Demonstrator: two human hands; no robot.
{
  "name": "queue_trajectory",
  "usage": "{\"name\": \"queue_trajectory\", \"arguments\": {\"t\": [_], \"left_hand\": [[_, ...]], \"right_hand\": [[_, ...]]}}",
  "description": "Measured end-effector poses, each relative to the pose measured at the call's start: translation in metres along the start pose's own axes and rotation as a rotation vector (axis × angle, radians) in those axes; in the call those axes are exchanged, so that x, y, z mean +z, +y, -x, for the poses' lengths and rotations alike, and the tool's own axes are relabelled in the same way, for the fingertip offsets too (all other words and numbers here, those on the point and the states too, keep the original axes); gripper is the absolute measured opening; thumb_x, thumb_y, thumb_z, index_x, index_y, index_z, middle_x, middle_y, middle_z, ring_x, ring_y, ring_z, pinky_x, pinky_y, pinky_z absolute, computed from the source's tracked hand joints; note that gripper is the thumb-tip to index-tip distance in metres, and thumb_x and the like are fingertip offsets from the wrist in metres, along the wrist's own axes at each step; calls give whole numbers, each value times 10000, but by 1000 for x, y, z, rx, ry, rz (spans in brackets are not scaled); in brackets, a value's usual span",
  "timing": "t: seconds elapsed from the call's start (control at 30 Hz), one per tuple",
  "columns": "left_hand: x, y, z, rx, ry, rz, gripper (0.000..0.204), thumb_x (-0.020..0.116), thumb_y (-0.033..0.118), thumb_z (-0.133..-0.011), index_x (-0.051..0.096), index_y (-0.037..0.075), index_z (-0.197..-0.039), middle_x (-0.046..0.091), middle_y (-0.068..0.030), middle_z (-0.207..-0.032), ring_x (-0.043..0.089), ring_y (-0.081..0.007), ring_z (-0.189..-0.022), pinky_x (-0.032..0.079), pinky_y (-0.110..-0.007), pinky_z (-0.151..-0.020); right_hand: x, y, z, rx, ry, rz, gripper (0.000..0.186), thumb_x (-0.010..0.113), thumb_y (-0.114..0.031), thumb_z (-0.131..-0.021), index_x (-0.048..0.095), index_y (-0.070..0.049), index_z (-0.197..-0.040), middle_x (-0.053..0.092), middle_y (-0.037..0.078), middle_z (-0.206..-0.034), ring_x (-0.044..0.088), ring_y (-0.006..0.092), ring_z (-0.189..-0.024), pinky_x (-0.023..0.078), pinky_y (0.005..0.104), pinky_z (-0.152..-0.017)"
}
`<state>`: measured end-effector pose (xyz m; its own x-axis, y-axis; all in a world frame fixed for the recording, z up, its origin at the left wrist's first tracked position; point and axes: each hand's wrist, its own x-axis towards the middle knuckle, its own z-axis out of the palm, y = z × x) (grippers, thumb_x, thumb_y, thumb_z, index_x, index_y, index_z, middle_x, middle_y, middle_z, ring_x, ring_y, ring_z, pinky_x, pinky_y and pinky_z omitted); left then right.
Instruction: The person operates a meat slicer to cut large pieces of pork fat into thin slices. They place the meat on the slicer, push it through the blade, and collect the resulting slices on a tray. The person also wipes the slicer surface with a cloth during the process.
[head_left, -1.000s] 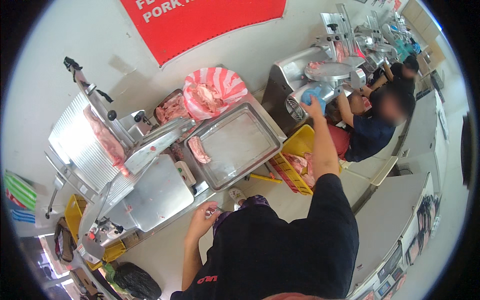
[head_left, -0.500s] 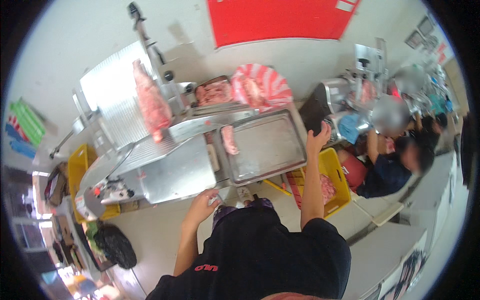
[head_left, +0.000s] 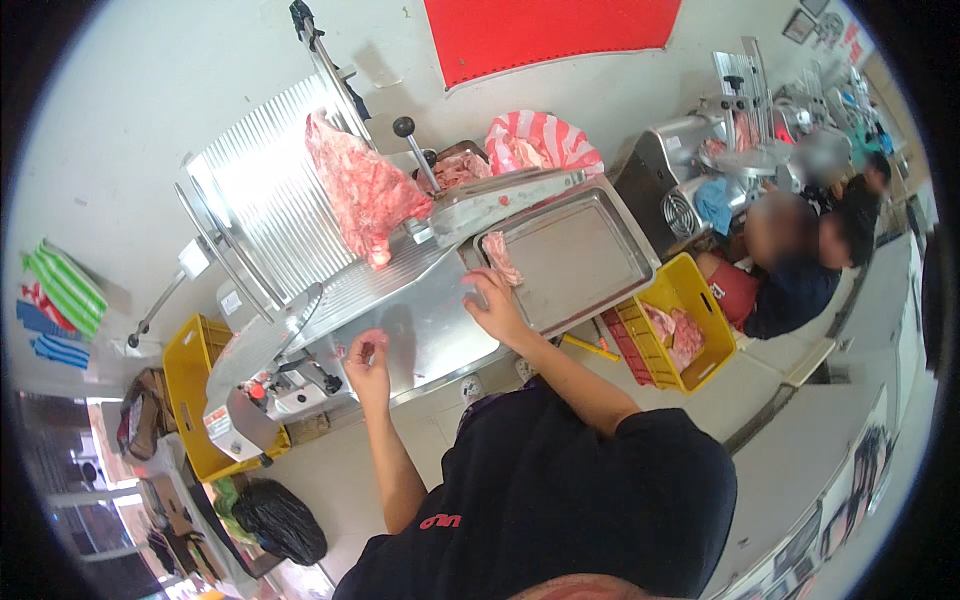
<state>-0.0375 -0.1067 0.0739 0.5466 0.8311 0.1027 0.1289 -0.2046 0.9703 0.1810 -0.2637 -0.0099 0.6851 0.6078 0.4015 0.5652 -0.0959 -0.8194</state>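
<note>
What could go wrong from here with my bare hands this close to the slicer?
If the slicer is running, which I can't tell, your left hand or right hand could get cut. The large meat piece might slip on the ridged plate. Your right hand could also knock the meat strip in the tray.

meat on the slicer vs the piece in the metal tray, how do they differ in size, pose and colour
The meat on the slicer is much larger; the piece in the metal tray is a small strip. The meat rests against a sloping ribbed plate, while the piece lies near the tray's left edge. The meat looks redder, the piece paler pink. Both look raw.
</note>
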Motion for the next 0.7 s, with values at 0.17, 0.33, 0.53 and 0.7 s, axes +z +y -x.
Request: {"name": "queue_trajectory", "arguments": {"t": [0.17,0.33,0.53,0.7], "left_hand": [[-32,-33,-26,-244,2,429,156,753,125,-885,665,76,-1005,682,-27,-935,629,-121,-866,469,-253,-803],[-43,-49,-26,-276,-182,397,139,713,137,-933,654,63,-1035,674,-29,-933,632,-123,-859,460,-241,-782],[-24,-79,8,-441,-406,464,120,691,87,-929,650,48,-1034,667,-36,-919,617,-121,-822,477,-239,-762],[-12,-59,35,-390,-648,371,129,693,60,-908,670,45,-1034,676,-22,-922,633,-108,-836,506,-242,-754]], "right_hand": [[19,-26,11,-48,14,130,435,720,-126,-824,576,-78,-1232,536,172,-1283,485,373,-1230,371,471,-1055],[28,-38,23,44,111,238,413,707,-122,-836,571,-51,-1219,520,196,-1285,481,397,-1230,390,474,-1051],[34,-23,29,56,214,253,391,699,-116,-840,570,-34,-1200,524,204,-1268,482,406,-1230,405,471,-1051],[43,-28,27,76,185,261,346,695,-107,-842,578,-30,-1159,531,202,-1236,496,400,-1208,418,469,-1034]]}}
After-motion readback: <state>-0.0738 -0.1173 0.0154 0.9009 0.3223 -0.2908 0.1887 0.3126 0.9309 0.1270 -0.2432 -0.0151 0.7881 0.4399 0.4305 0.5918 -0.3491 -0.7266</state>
